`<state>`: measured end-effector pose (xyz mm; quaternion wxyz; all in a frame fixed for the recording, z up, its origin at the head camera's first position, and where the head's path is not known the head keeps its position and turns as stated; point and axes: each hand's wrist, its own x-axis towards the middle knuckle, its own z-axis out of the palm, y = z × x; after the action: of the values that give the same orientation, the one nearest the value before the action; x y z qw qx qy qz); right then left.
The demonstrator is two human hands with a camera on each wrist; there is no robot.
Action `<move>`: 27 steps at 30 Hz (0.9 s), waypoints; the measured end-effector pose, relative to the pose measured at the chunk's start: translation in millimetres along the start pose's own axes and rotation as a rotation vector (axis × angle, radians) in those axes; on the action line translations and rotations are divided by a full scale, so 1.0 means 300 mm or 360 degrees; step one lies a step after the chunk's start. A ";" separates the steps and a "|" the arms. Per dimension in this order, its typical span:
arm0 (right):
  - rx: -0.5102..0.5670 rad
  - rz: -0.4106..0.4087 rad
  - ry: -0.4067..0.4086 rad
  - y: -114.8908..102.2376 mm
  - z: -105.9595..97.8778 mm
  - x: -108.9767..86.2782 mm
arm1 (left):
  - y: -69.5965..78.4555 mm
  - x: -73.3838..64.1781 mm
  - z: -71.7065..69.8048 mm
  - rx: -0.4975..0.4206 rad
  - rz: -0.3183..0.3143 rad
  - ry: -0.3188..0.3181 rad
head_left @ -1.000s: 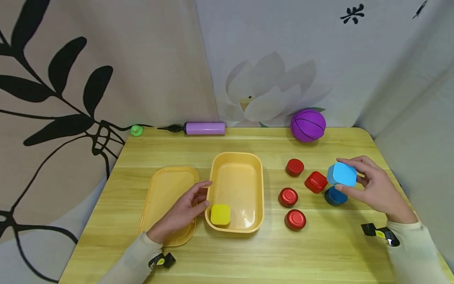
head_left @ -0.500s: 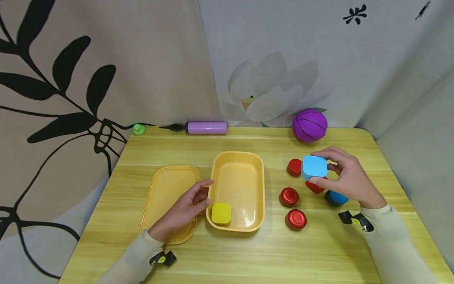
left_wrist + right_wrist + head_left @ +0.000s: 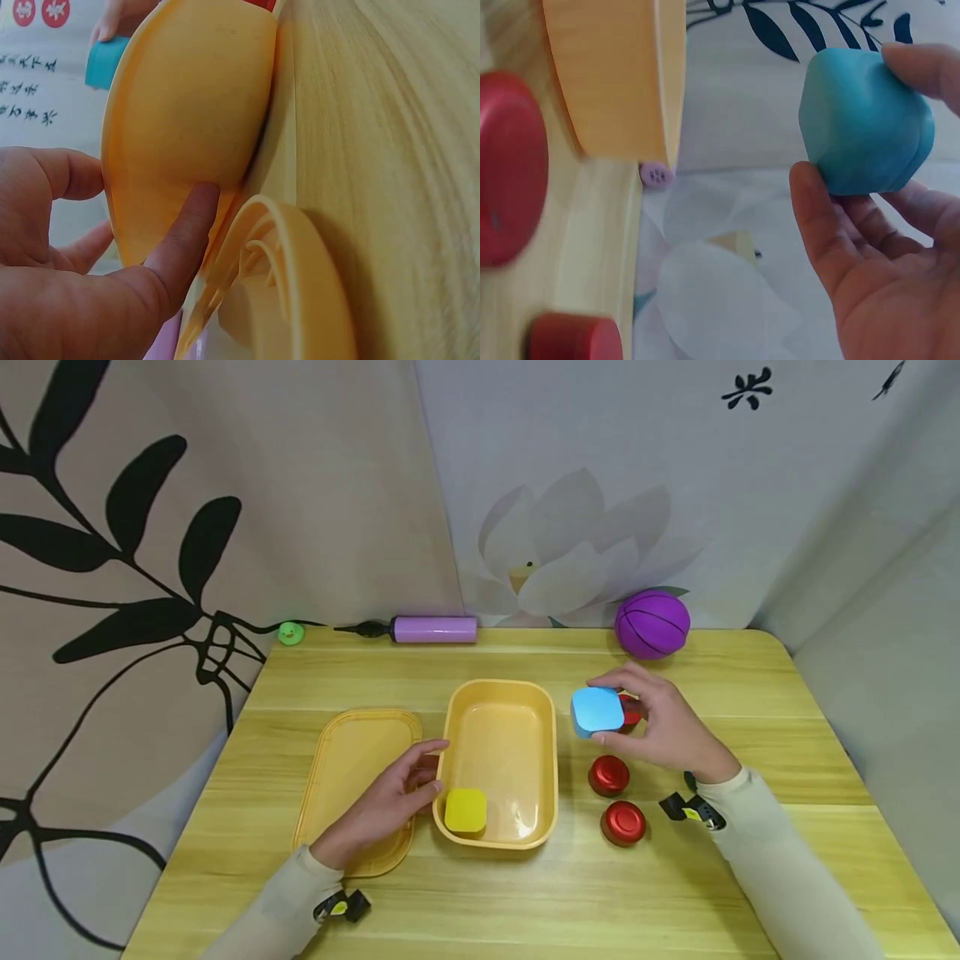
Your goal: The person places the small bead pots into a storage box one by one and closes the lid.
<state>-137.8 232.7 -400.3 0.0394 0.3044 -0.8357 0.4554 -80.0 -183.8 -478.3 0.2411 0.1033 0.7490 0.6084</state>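
A light blue rounded-square block is held between the thumb and fingers of my right hand, above the table and right of a yellow plastic tub. The right wrist view shows the block with a seam near one end. Fingertips and thumb of my left hand rest against the tub's left side; the left wrist view has the thumb on the outer wall. Inside the tub's near left corner lies a yellow rounded-square block. The matching lid lies flat to the left, partly beneath the left forearm.
Two shiny red round pieces stand right of the tub. Another red piece shows partly behind the right hand. Along the back edge are a purple ball, a purple hand pump and a green rubber duck.
My right hand has carried the light blue block leftward, from above the dark blue piece toward the tub, and now covers the dark blue piece. My left hand has stayed at the tub.
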 end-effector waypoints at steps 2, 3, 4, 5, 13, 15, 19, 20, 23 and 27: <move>-0.0031 -0.0023 -0.0036 -0.002 0.024 0.015 | 0.001 0.001 0.000 -0.0007 0.0001 -0.0001; -0.0034 -0.0029 -0.0060 -0.005 0.036 0.022 | 0.001 0.001 0.000 -0.0011 0.0000 -0.0001; -0.0035 -0.0033 -0.0087 -0.009 0.049 0.028 | 0.001 0.002 0.000 -0.0013 0.0001 -0.0001; -0.0031 -0.0036 -0.0117 -0.011 0.062 0.033 | 0.001 0.002 0.000 -0.0012 0.0001 -0.0001; 0.0014 0.0024 -0.0375 -0.030 0.171 0.044 | 0.002 0.000 0.002 -0.0017 -0.0001 0.0005; -0.0004 0.0014 -0.0424 -0.032 0.197 0.041 | 0.002 0.002 0.003 -0.0024 -0.0005 0.0006; -0.0058 -0.0048 -0.0519 -0.032 0.244 0.034 | 0.003 0.003 0.003 -0.0020 -0.0010 0.0005; -0.0075 -0.0065 -0.0548 -0.033 0.253 0.033 | 0.005 0.005 0.002 -0.0018 -0.0013 0.0003; -0.0125 -0.0127 -0.0635 -0.040 0.274 0.030 | 0.007 0.007 -0.001 -0.0007 -0.0020 -0.0006; -0.0188 -0.0147 -0.0782 -0.067 0.291 0.033 | 0.006 0.004 -0.002 0.0001 -0.0032 -0.0006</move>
<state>-116.4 151.5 -432.8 -0.1262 0.4410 -0.8305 0.3159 -81.5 -183.4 -476.8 0.2486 0.0969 0.7498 0.6055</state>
